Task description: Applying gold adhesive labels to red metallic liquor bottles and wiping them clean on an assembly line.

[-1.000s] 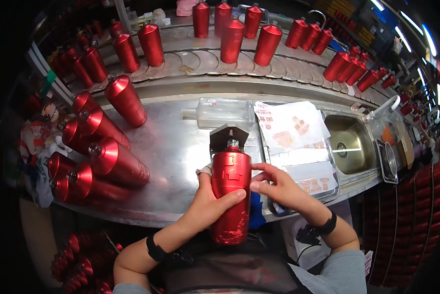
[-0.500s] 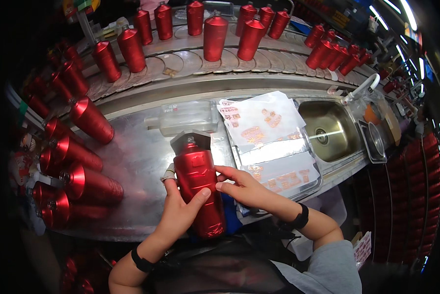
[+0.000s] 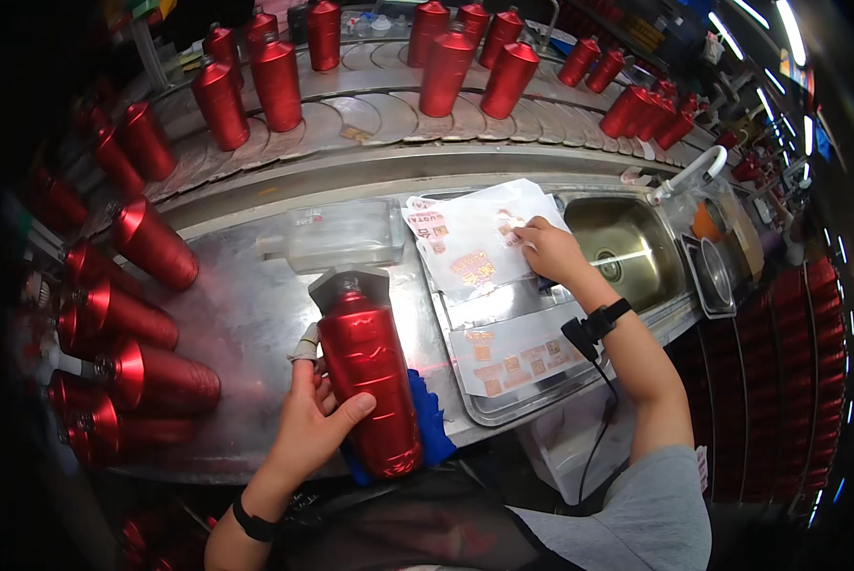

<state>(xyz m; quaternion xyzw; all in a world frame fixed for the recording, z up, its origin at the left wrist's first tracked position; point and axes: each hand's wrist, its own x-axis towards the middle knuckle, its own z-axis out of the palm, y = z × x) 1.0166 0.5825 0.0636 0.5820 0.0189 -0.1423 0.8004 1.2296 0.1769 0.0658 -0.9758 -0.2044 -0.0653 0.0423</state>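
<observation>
My left hand [image 3: 320, 411] is wrapped round a glossy red bottle [image 3: 372, 381], its thumb across the front and a pale wrap on one finger. The bottle leans neck-away on a blue cloth [image 3: 432, 419], with a dark angular piece [image 3: 374, 282] around or behind its neck. Over at the white decal sheet [image 3: 474, 233], my right hand [image 3: 552, 255] has its fingertips pinched at a small gold-and-red decal [image 3: 509, 228]. A second decal sheet [image 3: 512, 354] lies nearer me on a metal tray [image 3: 489, 411].
Several red bottles [image 3: 165, 379] lie or lean at the left. Beyond the bench, a curved conveyor [image 3: 370, 119] carries more. A clear bottle-shaped container [image 3: 346, 233] lies behind my bottle. On the right are a sink [image 3: 636, 249] with a white tap [image 3: 698, 171] and a small tray [image 3: 714, 276].
My right hand has left the red bottle and reached forward to the far decal sheet. My left hand still holds the bottle. Bottles on the conveyor have shifted.
</observation>
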